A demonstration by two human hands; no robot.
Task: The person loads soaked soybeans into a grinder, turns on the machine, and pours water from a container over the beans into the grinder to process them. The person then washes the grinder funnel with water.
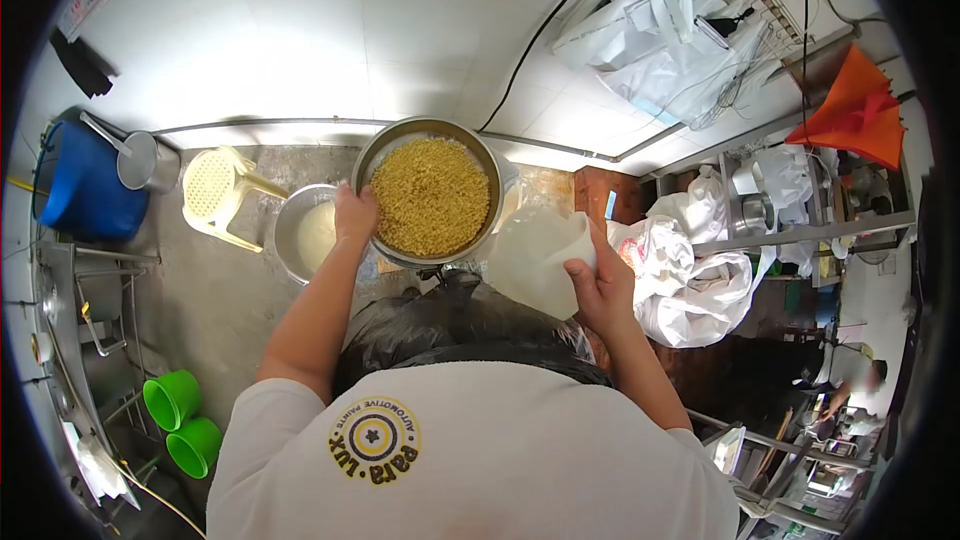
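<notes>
My left hand point(357, 215) is closed on the left rim of a round metal bowl point(372, 155), which holds a heap of yellow grains point(432, 196). To the right of the bowl, my right hand point(600, 280) grips the edge of a translucent white plastic container point(540, 258), which is tilted; its contents cannot be made out. Behind my left wrist stands a second metal bowl point(291, 232) with pale stuff point(318, 232) in it. A black plastic bag point(460, 325) lies between my arms, below the grain bowl.
Left: a yellow stool point(208, 198), blue bin point(95, 180), green buckets point(172, 399) and metal rack point(130, 258). Right: white sacks point(690, 285), a metal shelf point(840, 232) and an orange object point(855, 110). Another person point(848, 368) is at the far lower right.
</notes>
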